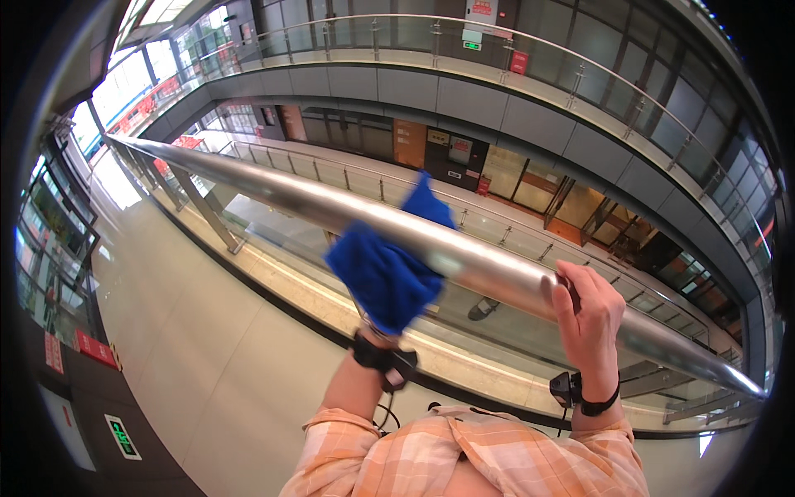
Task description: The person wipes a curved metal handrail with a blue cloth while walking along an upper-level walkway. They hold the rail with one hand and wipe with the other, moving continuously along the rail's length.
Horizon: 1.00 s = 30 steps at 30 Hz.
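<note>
A round stainless-steel handrail (292, 197) runs slantwise across the view in front of me. A blue cloth (388, 273) is draped on its near side, and another corner of it sticks up past the far side. My left hand (380, 336) is under the cloth from below the rail; its fingers are hidden, and only the part near the wrist shows. Farther right, my right hand (590, 310) grips the bare rail, thumb on the near side and fingers over the top. The cloth is blurred.
Steel posts (205, 211) and glass panels carry the rail above a stone ledge (273, 273) with a dark edge. Beyond drops an atrium with a lower walkway and an opposite balcony (435, 87). Tiled floor (205, 323) extends left. Each wrist wears a black strapped device (565, 390) with a cable.
</note>
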Tool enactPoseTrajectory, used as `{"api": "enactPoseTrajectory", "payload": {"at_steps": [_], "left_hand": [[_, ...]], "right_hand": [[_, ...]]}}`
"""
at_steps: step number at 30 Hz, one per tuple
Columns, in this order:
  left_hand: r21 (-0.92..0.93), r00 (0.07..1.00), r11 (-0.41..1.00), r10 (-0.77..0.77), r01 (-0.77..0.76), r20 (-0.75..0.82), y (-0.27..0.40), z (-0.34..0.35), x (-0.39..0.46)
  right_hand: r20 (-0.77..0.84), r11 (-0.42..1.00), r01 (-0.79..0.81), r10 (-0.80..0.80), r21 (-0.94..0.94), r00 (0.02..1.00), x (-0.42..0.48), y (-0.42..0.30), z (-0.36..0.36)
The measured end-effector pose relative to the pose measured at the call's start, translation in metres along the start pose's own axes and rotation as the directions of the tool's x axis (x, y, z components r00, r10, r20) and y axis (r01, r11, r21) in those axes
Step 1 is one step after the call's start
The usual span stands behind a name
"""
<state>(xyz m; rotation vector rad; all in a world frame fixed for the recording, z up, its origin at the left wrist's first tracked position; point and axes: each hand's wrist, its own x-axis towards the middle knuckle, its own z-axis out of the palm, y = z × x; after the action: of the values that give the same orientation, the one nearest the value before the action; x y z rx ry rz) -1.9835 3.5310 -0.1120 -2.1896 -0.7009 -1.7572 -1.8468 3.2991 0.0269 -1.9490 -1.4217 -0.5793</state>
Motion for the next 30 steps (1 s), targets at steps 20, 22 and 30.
{"api": "enactPoseTrajectory", "payload": {"at_steps": [20,22,30], "left_hand": [[-0.178,0.356,-0.491,0.297,0.852,0.886,0.075,0.000,-0.043],[0.073,0.189,-0.624,0.343,0.778,0.920,0.061,-0.013,-0.024],[-0.712,0.725,0.134,-0.134,0.689,0.676,-0.056,-0.092,0.041]], "right_hand": [[0.134,0.957,-0.207,0.236,-0.202,0.962,0.013,-0.016,0.034],[0.137,0.950,-0.237,0.267,-0.204,0.954,0.013,-0.016,0.033],[-0.068,0.956,-0.148,0.135,-0.255,0.988,0.008,-0.006,0.042]]}}
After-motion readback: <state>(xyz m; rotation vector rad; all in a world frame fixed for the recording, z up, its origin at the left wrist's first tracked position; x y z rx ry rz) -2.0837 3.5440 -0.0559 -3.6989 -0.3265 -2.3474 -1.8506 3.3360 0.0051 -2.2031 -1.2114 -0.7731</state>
